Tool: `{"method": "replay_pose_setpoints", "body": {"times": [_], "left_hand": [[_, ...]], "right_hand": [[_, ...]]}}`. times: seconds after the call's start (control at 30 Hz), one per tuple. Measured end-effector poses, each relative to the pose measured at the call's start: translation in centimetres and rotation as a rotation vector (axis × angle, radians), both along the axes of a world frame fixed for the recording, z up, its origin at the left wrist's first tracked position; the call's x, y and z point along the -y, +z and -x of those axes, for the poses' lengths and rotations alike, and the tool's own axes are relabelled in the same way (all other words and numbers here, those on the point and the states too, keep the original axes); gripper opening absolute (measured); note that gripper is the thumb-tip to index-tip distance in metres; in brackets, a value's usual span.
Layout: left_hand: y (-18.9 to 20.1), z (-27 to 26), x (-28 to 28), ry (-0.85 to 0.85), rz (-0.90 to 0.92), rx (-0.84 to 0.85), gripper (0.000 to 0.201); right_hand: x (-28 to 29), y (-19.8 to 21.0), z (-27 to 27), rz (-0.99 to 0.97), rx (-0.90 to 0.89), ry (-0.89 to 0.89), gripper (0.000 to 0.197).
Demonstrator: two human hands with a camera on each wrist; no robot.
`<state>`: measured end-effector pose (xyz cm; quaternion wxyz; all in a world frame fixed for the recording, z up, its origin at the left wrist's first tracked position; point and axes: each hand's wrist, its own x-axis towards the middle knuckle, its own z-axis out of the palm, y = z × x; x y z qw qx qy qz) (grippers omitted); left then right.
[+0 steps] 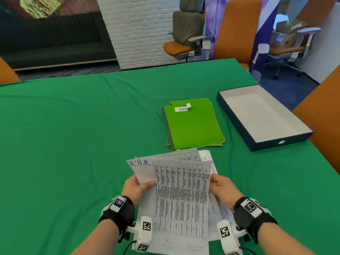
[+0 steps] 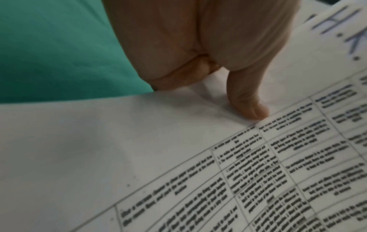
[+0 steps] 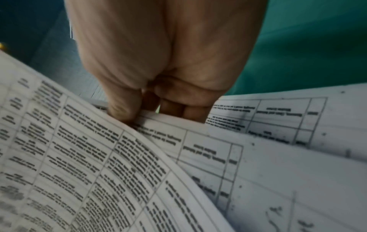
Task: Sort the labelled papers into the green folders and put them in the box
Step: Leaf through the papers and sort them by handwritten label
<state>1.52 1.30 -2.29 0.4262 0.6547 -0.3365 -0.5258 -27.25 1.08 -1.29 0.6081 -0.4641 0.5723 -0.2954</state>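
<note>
I hold a fanned stack of printed papers (image 1: pixel 181 196) above the near table edge. My left hand (image 1: pixel 138 186) pinches the left side, its thumb (image 2: pixel 250 106) on top of a sheet (image 2: pixel 119 141); a sheet behind is handwritten "H.R." (image 1: pixel 140 163). My right hand (image 1: pixel 219 186) grips the right edges, thumb (image 3: pixel 123 109) on top and fingers under the sheets (image 3: pixel 218 157). Beyond lies a pile of green folders (image 1: pixel 193 126), the top one labelled "Admin" (image 1: pixel 182 108). An empty dark box (image 1: pixel 261 116) with a white inside sits to their right.
A green cloth (image 1: pixel 73 135) covers the table. Orange chairs (image 1: pixel 237 28) stand at the far and right sides, with another office chair (image 1: pixel 185 34) behind. The box lies close to the table's right edge.
</note>
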Motion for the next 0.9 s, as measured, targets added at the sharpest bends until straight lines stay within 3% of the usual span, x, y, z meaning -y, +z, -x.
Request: {"method": "replay_pose_setpoints", "body": {"times": [0.07,0.1,0.17,0.2,0.27,0.33,0.47,0.63,0.7,0.8,0.9], "left_hand": [[-0.4,-0.3,-0.1,0.067,-0.023,-0.009,0.02],[-0.6,-0.8,-0.2,0.096,-0.036,-0.024,0.018],[-0.5,-1.7,-0.5,0.127,-0.043,-0.05,0.016],[-0.3,-2.2,-0.5,0.144,-0.036,-0.071,0.015],[-0.1,-3.4,-0.5,0.197,-0.034,-0.125,0.013],[0.0,-4.6,-0.2,0.246,-0.041,-0.174,0.014],[0.8,-5.7,0.1,0.278,-0.033,-0.165,0.022],[1.6,-5.1,0.0,0.219,-0.042,-0.137,0.009],[1.5,-4.6,-0.1,0.201,-0.044,-0.142,0.015],[1.4,-3.3,-0.1,0.156,-0.04,-0.162,0.019],[1.4,-1.8,0.1,0.13,-0.04,-0.183,0.015]], "right_hand": [[0.2,-0.7,0.1,-0.044,-0.003,-0.008,0.02],[0.5,-1.2,0.3,-0.01,-0.092,-0.018,0.025],[0.8,-1.5,0.8,0.114,-0.542,0.051,0.039],[0.8,-1.8,1.0,0.132,-0.785,0.105,0.057],[0.7,-2.5,1.2,0.056,-1.016,0.144,0.092],[1.0,-3.5,1.4,-0.019,-0.935,0.088,0.099],[1.5,-3.8,1.9,-0.026,-0.796,0.0,0.059],[1.3,-2.3,2.6,0.11,-0.888,-0.111,0.018],[1.4,-1.8,2.7,0.157,-0.734,-0.201,0.014],[1.2,-0.2,2.0,0.146,-0.322,-0.234,0.023],[1.0,0.9,1.0,0.126,-0.19,-0.178,0.021]]}}
